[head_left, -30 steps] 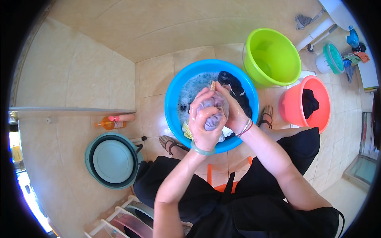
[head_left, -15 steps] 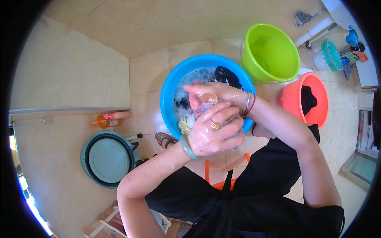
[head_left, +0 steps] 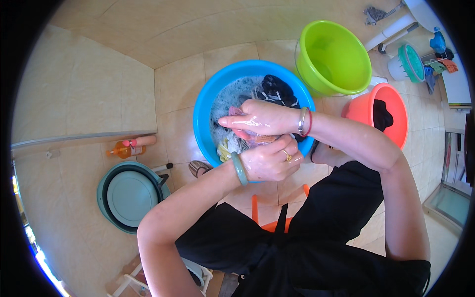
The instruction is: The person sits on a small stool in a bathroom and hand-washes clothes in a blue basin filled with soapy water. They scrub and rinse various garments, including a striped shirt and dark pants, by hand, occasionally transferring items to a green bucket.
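Note:
A blue basin (head_left: 203, 116) of soapy water and clothes sits on the tiled floor in front of me. A dark garment (head_left: 277, 89) lies at its far side. My left hand (head_left: 269, 161), with a green bangle and a gold ring, is clenched on a wet light-coloured cloth (head_left: 247, 141) over the basin's near rim. My right hand (head_left: 257, 119), wet and wearing bracelets, lies across the top of the same cloth, fingers stretched out to the left and pressing on it.
A lime-green bucket (head_left: 334, 57) stands behind the basin. Right of it is an orange bucket (head_left: 396, 116) holding dark clothing. A teal collapsible tub (head_left: 129, 197) and an orange bottle (head_left: 126, 147) lie at the left. An orange stool (head_left: 277, 225) is under me.
Both hands have drawn nearer to me, from the basin's middle to its near rim. The right hand has slid across the cloth toward the left while the left hand keeps its grip.

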### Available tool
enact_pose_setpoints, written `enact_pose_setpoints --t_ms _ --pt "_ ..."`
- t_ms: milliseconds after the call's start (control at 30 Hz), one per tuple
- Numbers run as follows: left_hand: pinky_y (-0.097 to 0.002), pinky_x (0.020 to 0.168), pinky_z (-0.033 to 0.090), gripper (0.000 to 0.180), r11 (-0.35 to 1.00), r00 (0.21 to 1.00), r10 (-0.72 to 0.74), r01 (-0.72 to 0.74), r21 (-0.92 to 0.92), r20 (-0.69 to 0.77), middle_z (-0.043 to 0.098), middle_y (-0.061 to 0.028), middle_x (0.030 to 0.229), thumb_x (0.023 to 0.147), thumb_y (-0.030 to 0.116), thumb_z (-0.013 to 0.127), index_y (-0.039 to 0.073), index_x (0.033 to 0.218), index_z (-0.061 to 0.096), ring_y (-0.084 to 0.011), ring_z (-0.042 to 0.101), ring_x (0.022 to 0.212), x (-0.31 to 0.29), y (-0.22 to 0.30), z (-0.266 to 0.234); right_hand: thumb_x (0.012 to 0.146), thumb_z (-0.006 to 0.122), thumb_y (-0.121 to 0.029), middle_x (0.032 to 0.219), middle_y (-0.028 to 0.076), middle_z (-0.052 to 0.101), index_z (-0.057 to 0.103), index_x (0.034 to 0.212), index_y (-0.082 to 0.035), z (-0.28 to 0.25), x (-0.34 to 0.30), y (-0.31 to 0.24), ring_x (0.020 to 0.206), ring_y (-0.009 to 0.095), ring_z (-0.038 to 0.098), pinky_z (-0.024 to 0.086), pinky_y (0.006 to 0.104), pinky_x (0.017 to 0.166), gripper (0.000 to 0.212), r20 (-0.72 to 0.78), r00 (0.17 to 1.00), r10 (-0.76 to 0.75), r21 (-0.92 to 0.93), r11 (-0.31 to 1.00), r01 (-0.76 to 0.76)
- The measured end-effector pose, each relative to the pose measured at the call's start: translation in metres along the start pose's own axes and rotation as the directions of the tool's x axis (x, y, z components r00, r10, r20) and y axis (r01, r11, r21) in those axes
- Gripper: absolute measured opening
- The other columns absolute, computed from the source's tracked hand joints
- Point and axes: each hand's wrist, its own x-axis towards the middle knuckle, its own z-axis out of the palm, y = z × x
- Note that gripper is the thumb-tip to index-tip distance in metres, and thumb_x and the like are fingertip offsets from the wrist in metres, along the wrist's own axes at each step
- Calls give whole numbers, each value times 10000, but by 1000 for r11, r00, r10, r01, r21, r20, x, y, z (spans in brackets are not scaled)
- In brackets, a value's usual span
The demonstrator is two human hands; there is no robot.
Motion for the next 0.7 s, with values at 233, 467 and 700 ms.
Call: enact_pose_setpoints --t_ms 233,467,700 --pt "-305 804 464 150 1000 977 5 -9 18 214 583 -1 820 648 258 598 146 744 623 -175 578 839 -32 13 44 967 488 -472 541 97 543 541 558 -8 12 22 24 521 206 524 459 346 601 620 -135 991 21 -180 983 -45" --pt "-363 838 487 201 930 975 10 73 -359 224 600 -23 966 685 172 642 142 884 644 -215 586 931 -42 -7 63 954 519 -480 659 61 615 612 691 -29 -8 49 89 594 134 576 480 283 600 531 -278 919 278 316 930 -185" --pt "-421 926 476 415 -467 -92 -881 323 -823 464 584 -81 1198 886 224 693 70 1226 511 -230 578 1077 -37 -49 64 932 574 -501 1161 56 633 597 1189 -63 -70 5 114 1043 171 617 510 384 901 509 -127 966 227 816 577 -29"
